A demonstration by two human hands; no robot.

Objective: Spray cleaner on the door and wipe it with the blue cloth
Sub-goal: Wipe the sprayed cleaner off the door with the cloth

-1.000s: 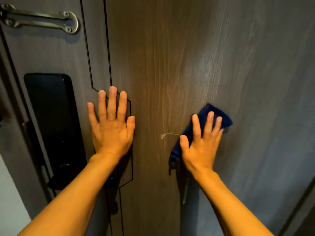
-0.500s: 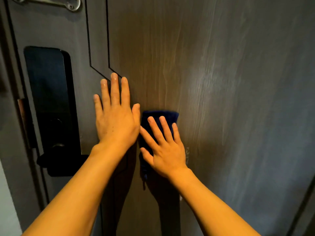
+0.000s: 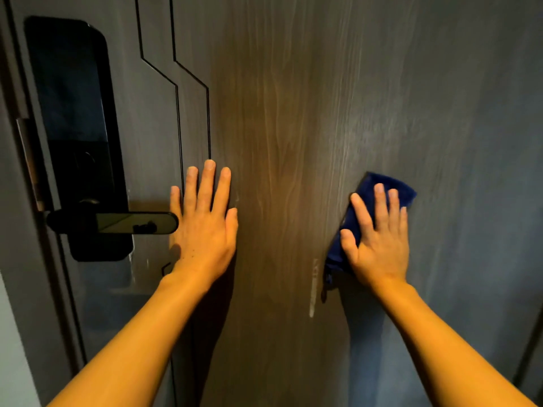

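Note:
A dark wood-grain door [image 3: 293, 113] fills the view. My right hand [image 3: 377, 239] lies flat on the blue cloth [image 3: 402, 190] and presses it against the door right of centre; the cloth shows above my fingers and hangs below my thumb. My left hand [image 3: 205, 221] rests flat on the door with fingers spread, just right of the lever handle, holding nothing. A pale streak of cleaner [image 3: 313, 289] runs down the door left of the cloth. No spray bottle is in view.
A black lock plate [image 3: 73, 113] with a lever handle [image 3: 117, 223] sits at the door's left edge. Thin black inlay lines [image 3: 177, 113] run down the panel. The door frame [image 3: 17, 259] stands at the far left.
My right hand has swept the cloth from beside my left hand out to the right. The view has dropped lower, bringing the lever handle into sight. My left hand stays flat on the door.

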